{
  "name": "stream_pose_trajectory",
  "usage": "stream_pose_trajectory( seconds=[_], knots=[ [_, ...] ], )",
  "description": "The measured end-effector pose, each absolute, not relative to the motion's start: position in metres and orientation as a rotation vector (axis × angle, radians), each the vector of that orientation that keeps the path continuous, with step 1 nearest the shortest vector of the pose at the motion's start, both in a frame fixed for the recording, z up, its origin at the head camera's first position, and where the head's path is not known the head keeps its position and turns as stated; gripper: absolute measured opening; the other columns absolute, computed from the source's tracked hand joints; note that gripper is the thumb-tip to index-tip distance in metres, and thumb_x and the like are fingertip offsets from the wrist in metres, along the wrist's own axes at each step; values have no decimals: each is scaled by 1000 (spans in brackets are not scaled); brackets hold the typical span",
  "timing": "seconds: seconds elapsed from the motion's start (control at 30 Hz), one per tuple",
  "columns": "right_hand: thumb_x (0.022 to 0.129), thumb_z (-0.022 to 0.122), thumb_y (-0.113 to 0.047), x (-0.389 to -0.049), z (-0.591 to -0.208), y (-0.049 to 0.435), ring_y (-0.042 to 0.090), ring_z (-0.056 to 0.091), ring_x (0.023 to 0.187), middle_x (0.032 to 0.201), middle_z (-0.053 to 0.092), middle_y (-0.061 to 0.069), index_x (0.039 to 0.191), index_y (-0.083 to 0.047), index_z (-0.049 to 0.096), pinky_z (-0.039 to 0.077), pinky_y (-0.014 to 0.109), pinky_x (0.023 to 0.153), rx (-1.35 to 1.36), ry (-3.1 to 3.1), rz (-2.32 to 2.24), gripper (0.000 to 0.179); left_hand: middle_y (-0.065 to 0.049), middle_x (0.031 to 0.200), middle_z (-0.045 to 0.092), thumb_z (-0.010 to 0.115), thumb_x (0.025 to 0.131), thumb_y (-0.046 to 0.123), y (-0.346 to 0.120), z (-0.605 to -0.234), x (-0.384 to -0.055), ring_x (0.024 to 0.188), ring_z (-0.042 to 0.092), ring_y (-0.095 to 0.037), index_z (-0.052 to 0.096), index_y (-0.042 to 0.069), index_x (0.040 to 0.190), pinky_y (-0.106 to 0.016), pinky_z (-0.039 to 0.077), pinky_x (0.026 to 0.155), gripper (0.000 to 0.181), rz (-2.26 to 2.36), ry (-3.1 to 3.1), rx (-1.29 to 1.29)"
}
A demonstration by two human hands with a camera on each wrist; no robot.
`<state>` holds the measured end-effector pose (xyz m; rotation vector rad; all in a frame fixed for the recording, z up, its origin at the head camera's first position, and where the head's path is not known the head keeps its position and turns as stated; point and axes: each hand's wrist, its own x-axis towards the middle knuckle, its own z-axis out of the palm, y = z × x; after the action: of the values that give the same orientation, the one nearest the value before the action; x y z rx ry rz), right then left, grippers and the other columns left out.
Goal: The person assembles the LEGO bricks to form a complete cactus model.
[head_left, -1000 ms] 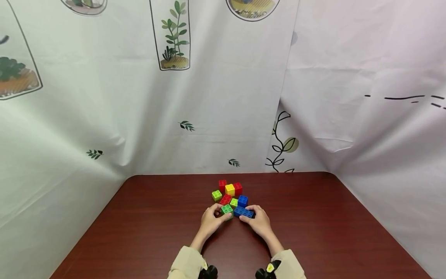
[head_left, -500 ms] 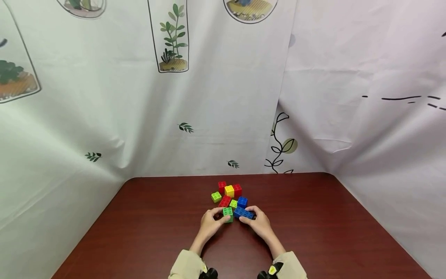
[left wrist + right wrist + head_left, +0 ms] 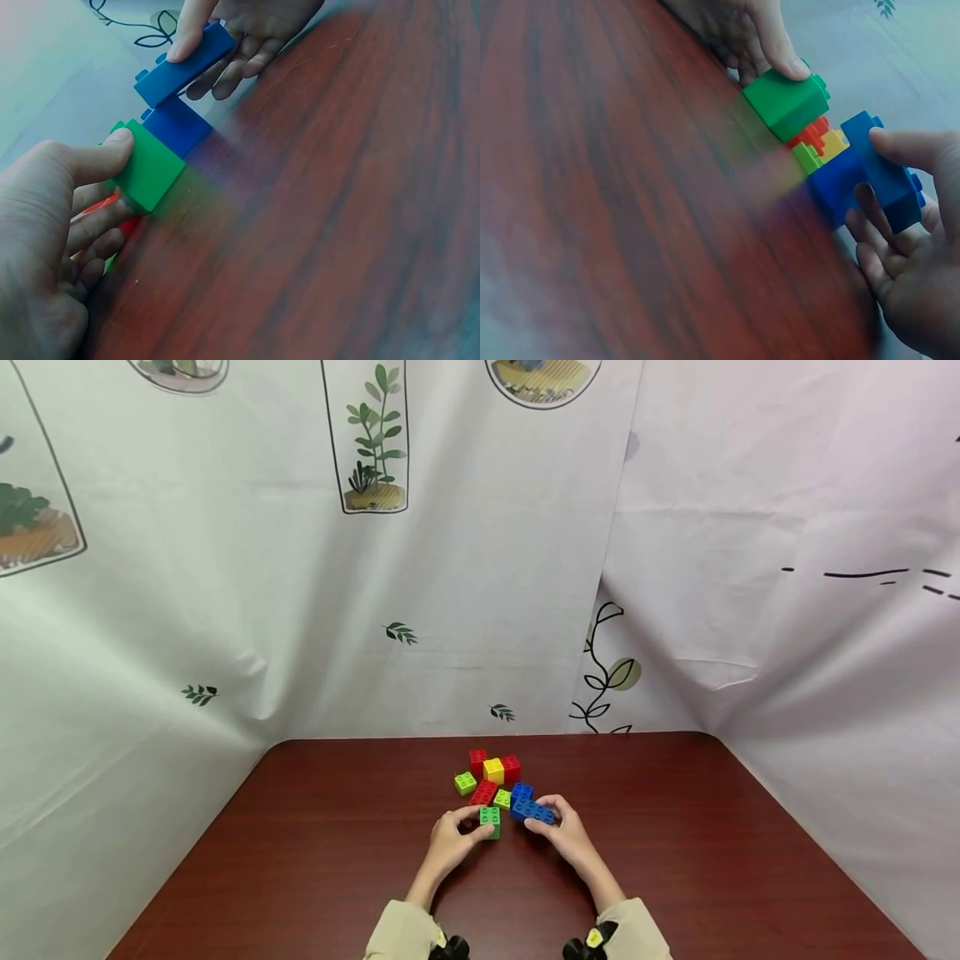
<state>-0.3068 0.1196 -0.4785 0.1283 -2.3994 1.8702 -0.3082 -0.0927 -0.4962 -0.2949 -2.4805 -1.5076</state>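
My left hand (image 3: pixel 452 838) pinches a green building block (image 3: pixel 490 822) between thumb and fingers, its studded top tipped towards the head camera. To its right, my right hand (image 3: pixel 570 837) grips a long blue building block (image 3: pixel 532 811) by thumb and fingers. In the right wrist view this long block (image 3: pixel 889 176) is raised off the table, overlapping a smaller blue block (image 3: pixel 832 187) behind it. The smaller blue block (image 3: pixel 522 791) also shows past the long one in the head view. A lime block (image 3: pixel 502 798) and a red block (image 3: pixel 483 792) lie just beyond the hands.
Further back on the dark red wooden table (image 3: pixel 337 827) stand a yellow block (image 3: pixel 493 770), two red blocks, one being the left red block (image 3: pixel 477 762), and another lime block (image 3: pixel 465 783). A printed white curtain (image 3: pixel 465 568) hangs behind the table's far edge.
My right hand has shifted slightly right and away with the long blue block, lifting it. Earlier, my left hand tilted the green block upright towards the camera; it has since stayed nearly still.
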Motion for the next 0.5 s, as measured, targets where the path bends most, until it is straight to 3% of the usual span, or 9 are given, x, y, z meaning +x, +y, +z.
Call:
stream_pose_trajectory(
  seconds=[0.33,0.5],
  knots=[
    [87,70,-7,-309,-470,117,11,63,73,97,68,15,118,0,54,51,24,69,208,-2341,2014,35,-15,102,72,79,81,23,-94,-496,-308,91,61,-22,70,3,114,-25,50,77,40,-1562,-2446,-316],
    [90,68,-9,-308,-467,114,13,65,70,105,64,22,125,1,51,53,25,66,318,-2355,2063,40,-14,104,73,79,81,25,-95,-496,-307,92,62,-21,70,4,115,-25,50,77,41,-1587,-2460,-298]
  ],
)
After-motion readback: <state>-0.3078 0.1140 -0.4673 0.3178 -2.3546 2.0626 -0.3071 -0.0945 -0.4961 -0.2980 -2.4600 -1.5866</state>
